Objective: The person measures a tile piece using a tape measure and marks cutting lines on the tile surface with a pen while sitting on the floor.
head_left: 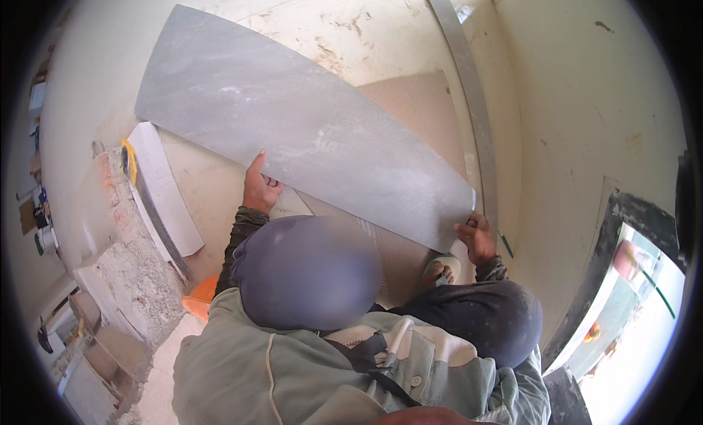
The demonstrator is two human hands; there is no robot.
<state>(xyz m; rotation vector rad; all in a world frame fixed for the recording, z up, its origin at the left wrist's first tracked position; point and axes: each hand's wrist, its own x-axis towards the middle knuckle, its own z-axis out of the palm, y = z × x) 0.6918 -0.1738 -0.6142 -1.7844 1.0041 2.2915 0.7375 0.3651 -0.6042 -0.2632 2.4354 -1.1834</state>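
A long grey slab with a stone-like surface, like a large tile [293,117], slants across the view from far left to near right. My left hand [260,187] grips its near edge, with the thumb on the upper face and the other fingers curled at the edge. At its right end my right hand [477,238] holds the corner between thumb and fingers. Both forearms reach past my bent knees [307,271], and a sandalled foot [442,270] is below the slab's right end.
Left of the slab, a yellow-handled saw [128,161] lies by a white strip [172,198]. Broken masonry [139,293] and an orange object [200,299] are nearer me. Beyond the slab lie a brownish sheet [421,95] and a narrow grey strip [469,81]. A dark-framed opening [622,278] is at right.
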